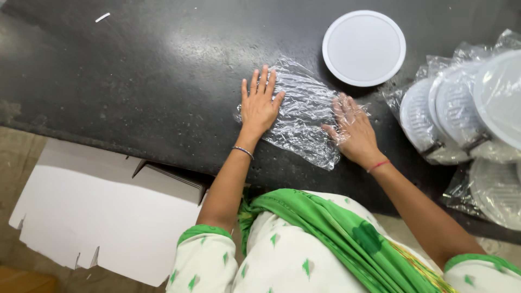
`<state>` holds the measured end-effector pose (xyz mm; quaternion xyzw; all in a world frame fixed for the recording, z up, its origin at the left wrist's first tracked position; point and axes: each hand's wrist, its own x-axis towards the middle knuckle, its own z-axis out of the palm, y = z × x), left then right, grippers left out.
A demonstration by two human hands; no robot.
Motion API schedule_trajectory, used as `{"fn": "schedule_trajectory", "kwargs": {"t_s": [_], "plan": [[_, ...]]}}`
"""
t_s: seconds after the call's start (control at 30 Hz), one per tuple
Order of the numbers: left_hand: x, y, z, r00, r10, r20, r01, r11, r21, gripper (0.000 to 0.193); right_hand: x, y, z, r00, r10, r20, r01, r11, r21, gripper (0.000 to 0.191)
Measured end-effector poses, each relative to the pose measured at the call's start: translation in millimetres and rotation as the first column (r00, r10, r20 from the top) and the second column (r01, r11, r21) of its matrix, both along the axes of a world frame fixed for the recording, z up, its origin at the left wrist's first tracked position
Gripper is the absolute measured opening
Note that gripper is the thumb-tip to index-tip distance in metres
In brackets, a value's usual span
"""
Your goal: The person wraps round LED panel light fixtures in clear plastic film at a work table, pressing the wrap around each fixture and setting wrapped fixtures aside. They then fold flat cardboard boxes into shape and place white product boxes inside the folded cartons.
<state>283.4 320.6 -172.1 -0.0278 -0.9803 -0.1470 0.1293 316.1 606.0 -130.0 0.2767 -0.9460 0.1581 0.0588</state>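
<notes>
A crinkled clear plastic bag (304,111) lies flat on the dark stone counter (152,81). My left hand (259,103) presses flat on the bag's left end, fingers spread. My right hand (353,130) rests on the bag's right end, its fingers seemingly under the clear film. A round white disc-shaped panel light (363,48) lies on the counter just beyond the bag, up and to the right, untouched by either hand.
Several round white lights wrapped in clear plastic (467,114) are stacked at the counter's right edge. A flat white cardboard box blank (103,217) lies on the floor at lower left, below the counter's front edge. A small white scrap (102,17) sits far left.
</notes>
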Motion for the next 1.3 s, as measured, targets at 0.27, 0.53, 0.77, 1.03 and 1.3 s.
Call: {"fn": "schedule_trajectory", "kwargs": {"t_s": [0.27,0.53,0.77,1.03,1.3], "plan": [[5.7,15.5,3.2,0.998,-0.055,0.005,0.055,0.998,-0.030,0.073,85.6,1.3,38.1,0.968,0.250,0.031,-0.244,0.960,-0.135,0.047],[6.2,14.0,29.2,0.991,-0.039,0.132,0.041,0.999,-0.009,0.077,95.6,47.0,73.6,0.917,0.046,0.396,-0.030,0.998,-0.048,0.021],[95.6,120.3,72.1,0.884,-0.351,0.309,0.287,0.929,0.235,0.120,-14.8,52.0,55.2,0.978,-0.210,-0.003,0.202,0.944,-0.263,0.030],[150.6,76.9,71.2,0.908,-0.256,0.332,0.243,0.967,0.080,0.112,-101.4,50.7,-3.4,0.916,-0.054,-0.397,0.139,0.972,0.188,0.061],[110.6,70.6,43.9,0.950,-0.199,0.242,0.134,0.956,0.262,0.050,-116.0,46.8,34.5,0.889,-0.030,-0.458,0.017,0.999,-0.032,0.025]]}}
